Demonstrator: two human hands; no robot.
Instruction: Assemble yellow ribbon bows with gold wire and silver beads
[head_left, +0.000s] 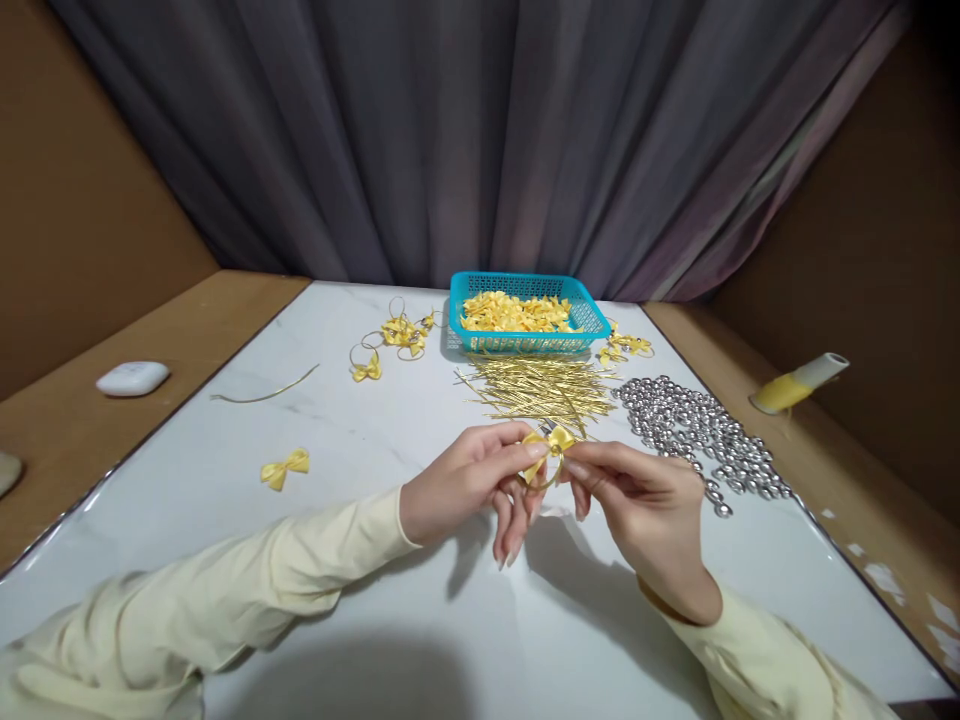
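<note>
Across the back, a grey-purple curtain (450, 140) is hanging in deep folds. In front of it, a white marbled tabletop (390, 420) is filling the middle, and brown wooden ledges (225, 300) are flanking it on both sides.

Two cream sleeves (247, 570) are reaching in from the lower corners. At their ends we are watching the left hand (465, 475) and the right hand (652, 505) meeting above the tabletop, near its centre.

Beyond them, a blue perforated plastic basket (536, 341) is standing at the far edge, holding a heap of yellow bows (517, 312). To the right, silver oval beads (686, 430) are spreading in a loose patch. Between hands and basket, a pile of gold wire ties (536, 388) is lying, mostly sideways.

On the right ledge, a yellow-and-white tube (799, 385) is leaning; on the left one, a white rounded case (133, 379) is resting.

Near the basket, yellow bows with gold loops are lying in clusters, one left (405, 333), one right (628, 346). Farther left, we are finding a single gold wire (264, 399) and, nearer, one loose bow (285, 468).

Smallest, the work in hand: a yellow satin bow (561, 438) and a gold wire loop (561, 467) are sitting between the two hands. The left thumb and fingers are pinching the bow; the right thumb and forefinger are pressing together on the wire loop, and whether they are gripping the bow too, we are unable to tell.
</note>
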